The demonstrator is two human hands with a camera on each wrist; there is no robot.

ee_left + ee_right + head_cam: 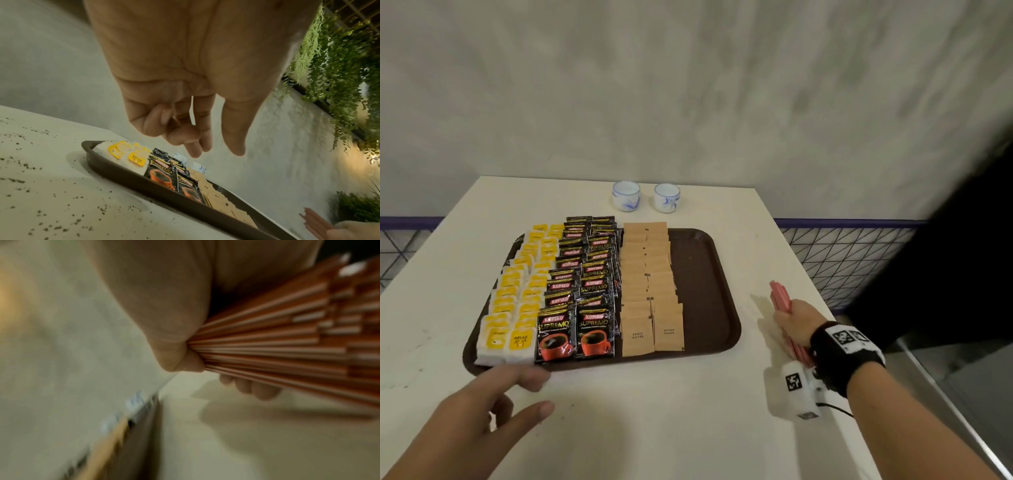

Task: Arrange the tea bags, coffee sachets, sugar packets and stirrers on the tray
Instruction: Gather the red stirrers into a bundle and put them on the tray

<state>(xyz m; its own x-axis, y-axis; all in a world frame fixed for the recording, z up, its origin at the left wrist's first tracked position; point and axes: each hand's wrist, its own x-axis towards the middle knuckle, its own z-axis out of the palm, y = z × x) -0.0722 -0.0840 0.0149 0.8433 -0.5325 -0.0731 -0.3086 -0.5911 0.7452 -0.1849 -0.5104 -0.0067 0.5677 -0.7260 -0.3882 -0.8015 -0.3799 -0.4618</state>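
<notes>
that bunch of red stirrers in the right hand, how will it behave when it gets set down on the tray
The stirrers look thin, stiff and light. The right hand grips many at once and their ends already fan unevenly, so they will probably spread or roll once released. The tray has a raised rim, which should likely stop strays.

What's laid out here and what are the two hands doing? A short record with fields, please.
tray: brown, on a white table
tea bags: two columns at the tray's left
coffee sachets: two columns, middle
sugar packets: two columns, right of the coffee
bare strip: tray's right side
stirrers: red bundle, off the tray
right hand: grips the stirrers
left hand: holds nothing, by the tray's near edge
cups: two, behind the tray
</notes>
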